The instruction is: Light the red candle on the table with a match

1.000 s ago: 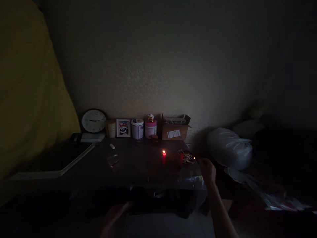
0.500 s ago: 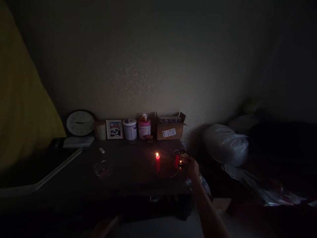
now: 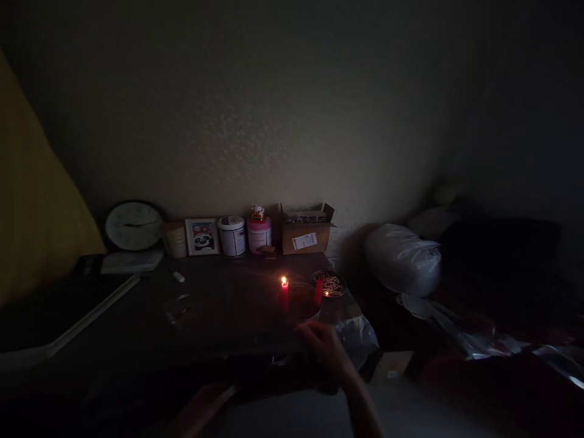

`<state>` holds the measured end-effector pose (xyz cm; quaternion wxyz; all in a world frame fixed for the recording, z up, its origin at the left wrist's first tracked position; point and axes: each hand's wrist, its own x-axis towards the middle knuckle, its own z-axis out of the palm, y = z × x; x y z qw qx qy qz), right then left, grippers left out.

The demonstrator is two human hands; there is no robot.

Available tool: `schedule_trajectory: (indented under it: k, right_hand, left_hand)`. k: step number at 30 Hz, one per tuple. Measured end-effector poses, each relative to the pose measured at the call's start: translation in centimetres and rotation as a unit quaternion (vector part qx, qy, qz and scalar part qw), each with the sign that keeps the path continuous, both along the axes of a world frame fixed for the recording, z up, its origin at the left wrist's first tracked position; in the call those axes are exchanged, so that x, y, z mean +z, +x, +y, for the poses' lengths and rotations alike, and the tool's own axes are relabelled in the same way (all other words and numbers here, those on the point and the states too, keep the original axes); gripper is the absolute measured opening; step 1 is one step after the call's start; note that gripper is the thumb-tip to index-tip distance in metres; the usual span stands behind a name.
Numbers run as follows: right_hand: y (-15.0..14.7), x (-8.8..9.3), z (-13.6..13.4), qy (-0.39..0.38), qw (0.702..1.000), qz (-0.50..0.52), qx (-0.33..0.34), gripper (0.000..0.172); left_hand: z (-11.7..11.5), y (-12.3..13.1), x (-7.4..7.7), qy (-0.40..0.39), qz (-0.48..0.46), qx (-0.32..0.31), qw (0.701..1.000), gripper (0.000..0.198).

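A lit red candle [image 3: 285, 295] stands upright on the dark table at the left side of a round glass dish [image 3: 305, 317]. Another red candle [image 3: 319, 292] stands at the dish's right side, with no flame on it. Behind it a round container [image 3: 343, 293] holds many matchsticks [image 3: 334, 283]. My right hand [image 3: 319, 338] is over the table's front edge, its fingers pinched together; anything between them is too small to make out. Low in the view, my left hand [image 3: 203, 406] is dim and blurred, closed on a pale, flat object [image 3: 227, 394] that I cannot identify.
Along the wall stand a clock [image 3: 133, 225], a panda picture [image 3: 202, 237], two lidded tins [image 3: 232, 236] and an open cardboard box [image 3: 305, 238]. A small plastic packet [image 3: 181, 309] lies on the table's left. White bags [image 3: 404, 258] are at the right.
My right hand has moved from the matchstick container toward me and to the left. My left hand has risen slightly. The view has shifted a little to the right.
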<state>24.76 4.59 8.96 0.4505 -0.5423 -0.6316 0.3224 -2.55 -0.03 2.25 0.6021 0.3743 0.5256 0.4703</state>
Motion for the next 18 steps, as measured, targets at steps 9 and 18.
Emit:
schedule_trajectory:
  k: [9,18]
  right_hand:
    - [-7.8,-4.3,-3.5,0.056,0.997,-0.055,0.024,0.012]
    - [-8.1,-5.9,-3.1,0.062,0.984,-0.167,-0.003,0.01]
  left_hand:
    - [2.5,5.1,3.2,0.044,0.009,-0.106,0.993,0.038]
    - [3.7,4.7,2.2,0.066,0.031,-0.147,0.986,0.039]
